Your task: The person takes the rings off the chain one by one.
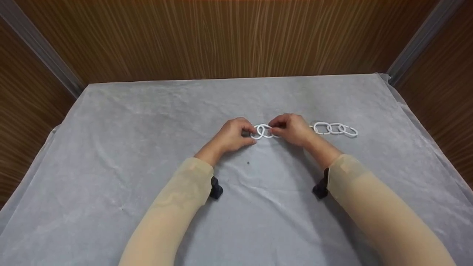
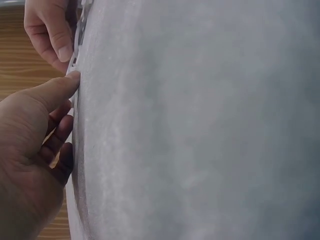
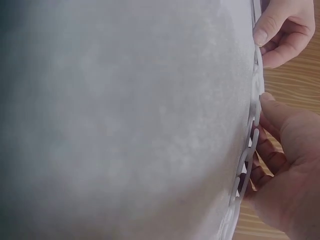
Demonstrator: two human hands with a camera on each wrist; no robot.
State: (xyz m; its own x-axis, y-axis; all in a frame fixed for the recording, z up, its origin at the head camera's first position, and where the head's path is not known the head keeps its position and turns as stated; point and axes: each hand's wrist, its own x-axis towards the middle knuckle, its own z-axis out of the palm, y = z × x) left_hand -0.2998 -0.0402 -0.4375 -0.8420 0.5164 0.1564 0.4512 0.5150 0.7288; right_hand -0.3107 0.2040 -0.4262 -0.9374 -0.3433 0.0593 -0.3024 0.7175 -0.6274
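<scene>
A white chain (image 1: 322, 123) of oval links lies across the cloth in the head view, running from my left hand out to the right past my right hand. My left hand (image 1: 236, 133) has thumb and fingertips at the leftmost link, pinching it close over the cloth. A short way to the right, my right hand (image 1: 292, 129) pinches the chain between thumb and fingers and hides several links under it. Between the two hands a pair of interlocked links shows. In the right wrist view the chain (image 3: 257, 135) passes beneath the right hand's (image 3: 290, 150) fingers.
Grey cloth (image 1: 147, 122) with soft wrinkles covers the table. A wood-grain panel (image 1: 236, 40) rises behind it, and similar panels stand at both sides. A small dark speck (image 1: 248, 163) lies on the cloth between the forearms.
</scene>
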